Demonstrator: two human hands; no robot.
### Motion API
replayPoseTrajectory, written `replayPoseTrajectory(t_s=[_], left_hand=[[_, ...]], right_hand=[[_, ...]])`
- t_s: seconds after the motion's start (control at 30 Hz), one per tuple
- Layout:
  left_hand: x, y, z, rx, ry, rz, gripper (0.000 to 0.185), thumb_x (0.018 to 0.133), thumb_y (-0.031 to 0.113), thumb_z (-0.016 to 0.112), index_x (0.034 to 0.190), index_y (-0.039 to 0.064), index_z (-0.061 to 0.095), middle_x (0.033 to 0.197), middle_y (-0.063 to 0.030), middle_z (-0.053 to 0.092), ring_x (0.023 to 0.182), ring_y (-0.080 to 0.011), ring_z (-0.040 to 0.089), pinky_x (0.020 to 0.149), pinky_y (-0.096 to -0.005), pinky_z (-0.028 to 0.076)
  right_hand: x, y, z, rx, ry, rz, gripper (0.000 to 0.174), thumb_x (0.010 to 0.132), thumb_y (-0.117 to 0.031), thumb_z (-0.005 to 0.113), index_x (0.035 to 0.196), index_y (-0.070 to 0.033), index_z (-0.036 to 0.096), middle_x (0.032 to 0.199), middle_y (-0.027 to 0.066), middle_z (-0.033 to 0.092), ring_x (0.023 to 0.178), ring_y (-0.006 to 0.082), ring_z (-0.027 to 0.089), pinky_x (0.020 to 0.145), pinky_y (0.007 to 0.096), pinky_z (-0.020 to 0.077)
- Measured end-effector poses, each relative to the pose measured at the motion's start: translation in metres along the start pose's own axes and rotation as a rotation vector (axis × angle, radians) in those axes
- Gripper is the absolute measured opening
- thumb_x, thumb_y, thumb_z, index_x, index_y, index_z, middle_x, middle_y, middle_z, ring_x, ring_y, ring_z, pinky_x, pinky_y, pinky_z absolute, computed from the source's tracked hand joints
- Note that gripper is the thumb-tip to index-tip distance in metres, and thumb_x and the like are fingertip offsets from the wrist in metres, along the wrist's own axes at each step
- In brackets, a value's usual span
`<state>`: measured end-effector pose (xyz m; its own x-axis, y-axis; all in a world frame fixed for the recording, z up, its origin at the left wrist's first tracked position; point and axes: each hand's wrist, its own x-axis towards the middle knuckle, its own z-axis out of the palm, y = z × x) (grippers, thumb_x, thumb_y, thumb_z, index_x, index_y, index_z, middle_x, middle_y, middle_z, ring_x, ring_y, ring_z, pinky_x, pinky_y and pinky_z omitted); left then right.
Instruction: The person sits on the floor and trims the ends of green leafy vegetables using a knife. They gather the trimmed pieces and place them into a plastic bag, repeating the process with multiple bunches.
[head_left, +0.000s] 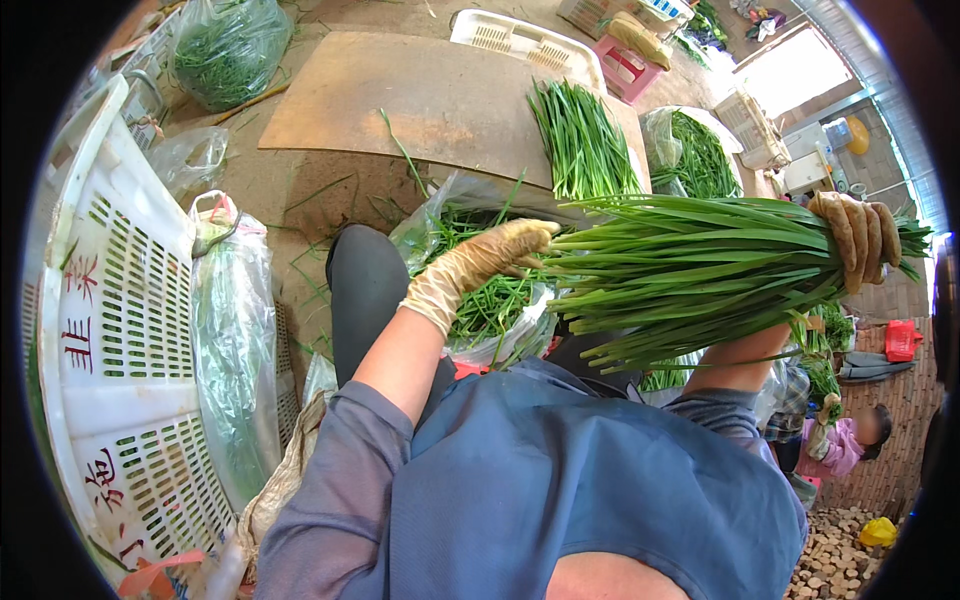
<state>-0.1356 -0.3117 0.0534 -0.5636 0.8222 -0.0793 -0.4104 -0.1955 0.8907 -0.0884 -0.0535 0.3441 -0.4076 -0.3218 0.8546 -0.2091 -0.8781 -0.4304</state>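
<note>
My right hand, in a stained glove, grips a large bunch of garlic chives near its leafy end. The bunch lies sideways above my lap, its pale cut ends pointing left. Beside those ends is my gloved left hand, fingers stretched out and holding nothing; whether the fingertips touch the stems I cannot tell. Under the left hand, a plastic-lined container holds loose green trimmings. Another bunch of chives lies on the right end of a wooden board in front of me.
A tall white slatted crate with writing stands at left, next to a filled clear plastic bag. Bagged greens sit at the far left. Beyond the board are a white basket and a pink stool. A person sits at right.
</note>
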Motion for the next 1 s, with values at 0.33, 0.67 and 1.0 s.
replayPoseTrajectory(t_s=[0.33, 0.67, 1.0], left_hand=[[-0.007, 0.018, 0.041, -0.492, -0.272, 0.152, 0.043, 0.090, 0.032, 0.059, 0.125, 0.007, 0.051, 0.084, 0.0020, 0.052, 0.069, -0.0071, 0.045, 0.058, -0.0229, 0.037], [-0.028, 0.007, 0.032, -0.606, -0.219, 0.098, 0.049, 0.086, 0.031, 0.063, 0.126, 0.006, 0.050, 0.126, -0.0104, 0.054, 0.111, -0.0234, 0.054, 0.096, -0.0392, 0.043], [-0.042, 0.030, 0.074, -0.670, -0.295, 0.238, 0.071, 0.082, 0.027, 0.069, 0.140, 0.006, 0.032, 0.136, -0.0103, 0.045, 0.123, -0.0221, 0.047, 0.103, -0.0373, 0.039]], right_hand=[[0.001, -0.011, -0.002, 0.075, -0.082, 0.007, 0.011, 0.080, -0.008, 0.069, 0.087, -0.011, 0.060, 0.066, -0.0012, 0.063, 0.064, 0.0132, 0.062, 0.073, 0.0272, 0.0511], [-0.008, -0.009, 0.000, -0.038, -0.055, -0.066, 0.005, 0.086, -0.011, 0.062, 0.088, -0.013, 0.059, 0.064, -0.0044, 0.061, 0.064, 0.0095, 0.060, 0.073, 0.0238, 0.0470], [-0.010, -0.004, 0.009, -0.019, 0.175, -0.071, 0.022, 0.094, -0.006, 0.045, 0.078, -0.016, 0.056, 0.054, -0.0071, 0.055, 0.050, 0.0053, 0.053, 0.065, 0.0210, 0.0445]])
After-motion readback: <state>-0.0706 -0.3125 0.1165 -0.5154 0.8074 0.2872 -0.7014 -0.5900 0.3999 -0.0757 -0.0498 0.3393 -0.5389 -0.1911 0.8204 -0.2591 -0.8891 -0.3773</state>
